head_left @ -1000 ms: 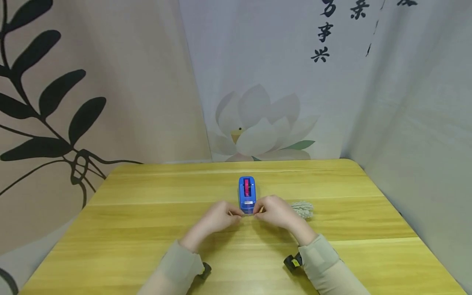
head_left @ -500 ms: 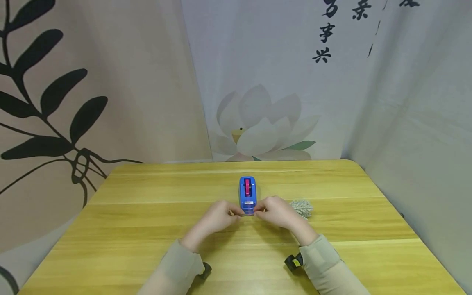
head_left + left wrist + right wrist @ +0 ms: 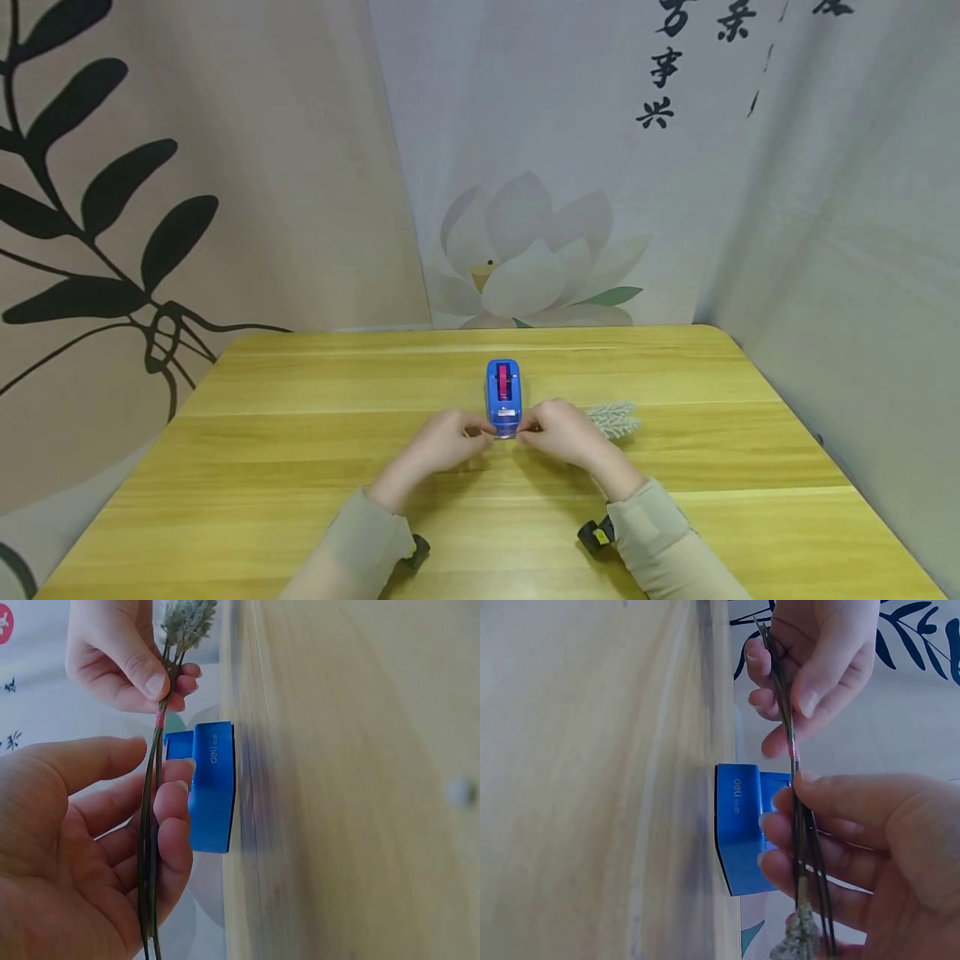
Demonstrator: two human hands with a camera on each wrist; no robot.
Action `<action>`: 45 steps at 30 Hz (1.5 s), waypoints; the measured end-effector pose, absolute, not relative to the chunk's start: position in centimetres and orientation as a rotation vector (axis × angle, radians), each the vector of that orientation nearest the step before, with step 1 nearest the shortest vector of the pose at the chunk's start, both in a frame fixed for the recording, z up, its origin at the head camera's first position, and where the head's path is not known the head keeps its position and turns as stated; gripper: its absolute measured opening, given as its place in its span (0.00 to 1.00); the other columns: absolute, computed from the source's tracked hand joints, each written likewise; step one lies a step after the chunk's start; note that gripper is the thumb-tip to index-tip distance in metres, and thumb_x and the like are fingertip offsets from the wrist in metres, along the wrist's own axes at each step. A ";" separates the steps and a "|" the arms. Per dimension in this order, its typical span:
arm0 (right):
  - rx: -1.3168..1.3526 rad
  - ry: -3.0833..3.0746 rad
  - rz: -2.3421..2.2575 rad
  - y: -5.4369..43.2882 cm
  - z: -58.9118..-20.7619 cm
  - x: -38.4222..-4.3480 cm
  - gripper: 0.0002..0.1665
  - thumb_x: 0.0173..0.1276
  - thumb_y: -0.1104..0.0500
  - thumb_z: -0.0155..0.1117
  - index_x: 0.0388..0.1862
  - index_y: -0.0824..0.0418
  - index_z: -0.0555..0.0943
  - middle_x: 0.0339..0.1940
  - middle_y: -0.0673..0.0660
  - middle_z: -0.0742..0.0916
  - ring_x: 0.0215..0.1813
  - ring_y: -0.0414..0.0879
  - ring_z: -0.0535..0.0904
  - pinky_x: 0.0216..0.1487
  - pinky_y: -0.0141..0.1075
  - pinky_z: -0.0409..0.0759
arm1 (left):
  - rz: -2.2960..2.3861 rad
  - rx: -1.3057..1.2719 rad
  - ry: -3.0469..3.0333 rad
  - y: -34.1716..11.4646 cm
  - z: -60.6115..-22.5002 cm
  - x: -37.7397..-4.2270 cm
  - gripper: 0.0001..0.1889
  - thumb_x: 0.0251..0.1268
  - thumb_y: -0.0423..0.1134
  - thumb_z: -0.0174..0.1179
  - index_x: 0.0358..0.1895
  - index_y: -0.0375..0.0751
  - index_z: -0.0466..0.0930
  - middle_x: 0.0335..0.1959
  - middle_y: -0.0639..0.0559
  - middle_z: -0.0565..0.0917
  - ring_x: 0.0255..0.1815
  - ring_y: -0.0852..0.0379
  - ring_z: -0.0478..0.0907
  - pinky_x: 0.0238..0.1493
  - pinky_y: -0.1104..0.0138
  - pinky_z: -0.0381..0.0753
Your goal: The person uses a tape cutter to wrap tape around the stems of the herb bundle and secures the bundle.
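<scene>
A bunch of dried flowers with grey-green fluffy heads [image 3: 615,420] and long thin dark stems [image 3: 782,690] lies across both hands. My left hand [image 3: 450,440] holds the lower stems in its curled fingers. My right hand [image 3: 561,429] pinches them nearer the heads, between thumb and fingers. A pinkish band [image 3: 160,718] of tape circles the stems in the gap between the hands. Just beyond the fingertips stands a blue tape dispenser [image 3: 503,387] with a red reel. In the head view the hands overlap most of the stems.
The wooden table [image 3: 337,392] runs back to a hanging cloth [image 3: 540,125] printed with a lotus and dark characters. Another cloth [image 3: 300,208] with dark leaves hangs at the left. Black wrist cameras [image 3: 596,533] sit under the sleeves.
The flower heads looked narrower half a second ago and spread sideways again now, so the bunch has turned in the fingers. Both hands and the dispenser stay nearly in place.
</scene>
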State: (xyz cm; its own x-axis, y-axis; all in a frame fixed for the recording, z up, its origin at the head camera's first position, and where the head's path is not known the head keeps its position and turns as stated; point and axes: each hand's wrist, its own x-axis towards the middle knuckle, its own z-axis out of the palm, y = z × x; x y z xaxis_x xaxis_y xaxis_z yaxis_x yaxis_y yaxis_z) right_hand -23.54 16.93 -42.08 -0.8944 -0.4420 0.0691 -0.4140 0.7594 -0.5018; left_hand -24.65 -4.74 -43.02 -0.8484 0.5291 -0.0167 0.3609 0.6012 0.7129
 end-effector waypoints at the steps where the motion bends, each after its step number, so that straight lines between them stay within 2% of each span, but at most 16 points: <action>1: -0.697 2.900 -0.809 16.9 -42.0 -23.5 0.05 0.65 0.60 0.67 0.30 0.57 0.87 0.25 0.44 0.84 0.24 0.37 0.73 0.29 0.34 0.74 | 1.079 0.732 2.607 -4.8 -43.0 -24.6 0.12 0.66 0.40 0.60 0.47 0.39 0.86 0.35 0.53 0.84 0.27 0.59 0.74 0.30 0.64 0.76; 6: -0.675 2.939 -0.804 16.8 -42.0 -23.4 0.04 0.63 0.59 0.68 0.29 0.54 0.87 0.27 0.44 0.85 0.26 0.36 0.74 0.32 0.34 0.76 | 1.055 0.736 2.627 -4.8 -42.8 -24.5 0.14 0.69 0.40 0.56 0.50 0.37 0.84 0.42 0.49 0.85 0.32 0.58 0.76 0.37 0.61 0.78; 8: -0.657 2.953 -0.800 16.7 -42.0 -23.4 0.04 0.63 0.58 0.69 0.28 0.53 0.87 0.28 0.44 0.85 0.27 0.36 0.74 0.33 0.34 0.76 | 1.047 0.738 2.631 -4.8 -42.8 -24.5 0.14 0.70 0.40 0.56 0.50 0.37 0.85 0.39 0.50 0.85 0.31 0.59 0.75 0.37 0.62 0.78; 12: -0.632 2.967 -0.808 16.6 -41.9 -23.3 0.03 0.62 0.58 0.70 0.28 0.53 0.87 0.28 0.44 0.86 0.28 0.36 0.75 0.34 0.35 0.77 | 1.050 0.730 2.627 -4.8 -42.9 -24.5 0.12 0.70 0.39 0.56 0.44 0.37 0.86 0.23 0.54 0.80 0.22 0.60 0.71 0.27 0.65 0.74; 15: -0.628 2.974 -0.812 16.6 -41.8 -23.2 0.03 0.62 0.58 0.70 0.28 0.53 0.87 0.29 0.44 0.86 0.29 0.36 0.76 0.34 0.36 0.77 | 1.060 0.721 2.626 -4.8 -42.9 -24.5 0.10 0.70 0.37 0.56 0.39 0.36 0.87 0.19 0.55 0.76 0.18 0.61 0.68 0.21 0.67 0.71; 23: -0.625 2.972 -0.850 16.7 -42.2 -23.5 0.02 0.61 0.57 0.71 0.30 0.54 0.87 0.27 0.43 0.84 0.28 0.37 0.75 0.31 0.34 0.76 | 1.098 0.707 2.661 -4.8 -42.7 -24.4 0.09 0.68 0.36 0.59 0.34 0.36 0.86 0.22 0.52 0.81 0.20 0.60 0.69 0.22 0.67 0.71; 30: -0.648 2.980 -0.851 16.8 -42.1 -23.6 0.04 0.63 0.56 0.69 0.31 0.54 0.87 0.30 0.45 0.86 0.28 0.36 0.75 0.31 0.33 0.77 | 1.076 0.692 2.699 -4.7 -42.8 -24.5 0.07 0.67 0.36 0.61 0.36 0.38 0.87 0.30 0.55 0.84 0.28 0.59 0.74 0.34 0.64 0.77; 35: -0.659 2.995 -0.824 16.8 -42.1 -23.5 0.03 0.63 0.57 0.70 0.30 0.54 0.87 0.29 0.45 0.85 0.28 0.36 0.75 0.32 0.33 0.77 | 1.068 0.688 2.715 -4.5 -43.0 -24.6 0.06 0.66 0.36 0.61 0.36 0.40 0.88 0.33 0.55 0.85 0.32 0.59 0.75 0.38 0.63 0.79; 45: -0.631 3.062 -0.793 16.4 -42.3 -23.5 0.04 0.60 0.57 0.73 0.27 0.53 0.85 0.25 0.43 0.82 0.27 0.36 0.73 0.31 0.33 0.75 | 1.086 0.706 2.732 -4.4 -42.9 -24.5 0.04 0.64 0.34 0.62 0.36 0.40 0.87 0.32 0.55 0.85 0.33 0.58 0.77 0.39 0.61 0.79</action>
State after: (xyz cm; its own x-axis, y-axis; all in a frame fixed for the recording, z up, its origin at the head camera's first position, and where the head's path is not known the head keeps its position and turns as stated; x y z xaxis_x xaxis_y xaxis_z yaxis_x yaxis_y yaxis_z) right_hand -23.51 16.40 -42.31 -0.9200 -0.3503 0.1759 -0.3917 0.8030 -0.4493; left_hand -24.54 -4.43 -42.94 -0.8843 0.4629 0.0607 0.3783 0.6344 0.6741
